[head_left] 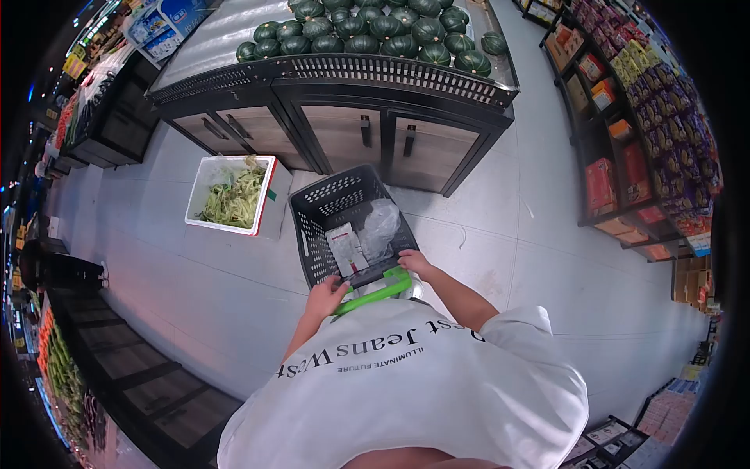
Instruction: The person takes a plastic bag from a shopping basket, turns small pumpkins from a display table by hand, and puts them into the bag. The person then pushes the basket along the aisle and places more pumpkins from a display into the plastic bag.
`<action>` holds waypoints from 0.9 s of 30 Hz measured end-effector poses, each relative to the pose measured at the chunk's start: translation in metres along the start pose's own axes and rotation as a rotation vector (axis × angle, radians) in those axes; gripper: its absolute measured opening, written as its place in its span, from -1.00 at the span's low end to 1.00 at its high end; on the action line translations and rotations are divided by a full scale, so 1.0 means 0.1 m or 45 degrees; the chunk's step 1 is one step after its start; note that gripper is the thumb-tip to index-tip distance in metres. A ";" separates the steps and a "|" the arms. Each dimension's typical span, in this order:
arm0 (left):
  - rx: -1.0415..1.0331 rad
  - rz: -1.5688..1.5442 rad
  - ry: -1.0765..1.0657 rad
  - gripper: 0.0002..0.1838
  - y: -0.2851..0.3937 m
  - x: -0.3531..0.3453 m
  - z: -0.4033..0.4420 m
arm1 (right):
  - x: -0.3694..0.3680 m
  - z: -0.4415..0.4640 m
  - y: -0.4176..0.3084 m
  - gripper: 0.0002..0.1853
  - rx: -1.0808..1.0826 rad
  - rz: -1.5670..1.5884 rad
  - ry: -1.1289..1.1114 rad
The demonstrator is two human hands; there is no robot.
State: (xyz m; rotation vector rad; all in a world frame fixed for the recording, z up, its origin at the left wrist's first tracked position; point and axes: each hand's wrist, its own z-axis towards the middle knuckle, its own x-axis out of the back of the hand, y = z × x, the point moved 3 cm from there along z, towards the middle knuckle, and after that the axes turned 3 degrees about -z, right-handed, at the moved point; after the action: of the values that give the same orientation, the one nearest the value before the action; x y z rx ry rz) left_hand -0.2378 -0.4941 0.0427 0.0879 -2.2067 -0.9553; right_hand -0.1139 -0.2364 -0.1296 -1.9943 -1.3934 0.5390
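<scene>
Under the left fingers (335, 284) and the right fingers (406, 259) lies the near rim of one dark basket (344, 189). Both sets look curled around that edge, one towards each corner; how firmly, I cannot tell. Holding it well means sharing the load evenly between the two corners, so the basket sits level, and keeping knuckles clear of the one green handle (375, 294) just beside them on the near side.

Just ahead of the fingers, inside the basket, lie one white packet (344, 246) and one clear plastic bag (380, 227); such light things probably slide easily, so smooth handling suits them. Ahead and left of the left fingers, one white box (211, 170) on the floor (476, 250) holds green trimmings (234, 197), too tangled to count. Well ahead of both hands, one tabletop (207, 45) bears two dozen or so dark green pumpkins (387, 27), with four door handles (366, 130) below. Far right of the right fingers hang purple packets (664, 133), beyond counting.
</scene>
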 end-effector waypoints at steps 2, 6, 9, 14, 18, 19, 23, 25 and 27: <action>0.019 -0.093 -0.061 -0.51 0.19 0.09 -0.27 | -0.06 -0.06 -0.06 -0.62 0.158 -0.108 0.125; -0.134 -0.199 0.057 -0.57 -0.17 -0.05 -0.22 | -0.16 -0.39 -0.61 -0.69 0.223 -0.489 -0.112; -0.454 0.113 0.119 -0.56 -0.19 -0.08 -0.04 | -0.42 -0.87 -1.05 -0.43 0.192 -0.877 -0.274; -0.587 0.048 -0.005 -0.53 -0.30 -0.14 0.05 | -0.75 -1.35 -1.07 -0.23 0.169 -1.282 -0.184; -0.762 0.087 -0.059 -0.61 -0.59 0.07 0.03 | -1.11 -1.57 -0.82 -0.21 0.130 -1.097 -0.168; -0.819 0.101 -0.063 -0.63 -0.63 0.17 0.02 | -1.22 -1.65 -0.81 -0.20 0.103 -1.182 -0.174; -0.855 0.216 -0.308 -0.69 -0.69 0.58 0.28 | -1.69 -1.66 -0.65 -0.24 0.280 -0.972 -0.113; -0.760 0.273 -0.398 -0.70 -0.72 0.76 0.53 | -1.89 -1.60 -0.72 -0.30 0.317 -0.885 -0.077; -0.637 0.376 -0.447 -0.71 -0.64 0.90 0.81 | -2.11 -1.47 -0.84 -0.39 0.391 -0.828 0.056</action>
State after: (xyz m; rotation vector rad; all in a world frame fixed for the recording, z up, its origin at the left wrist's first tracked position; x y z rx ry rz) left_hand -0.3697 -0.5206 0.0163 -0.6621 -2.1276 -1.3945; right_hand -0.1499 -0.4532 0.0283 -1.2091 -1.6997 0.3732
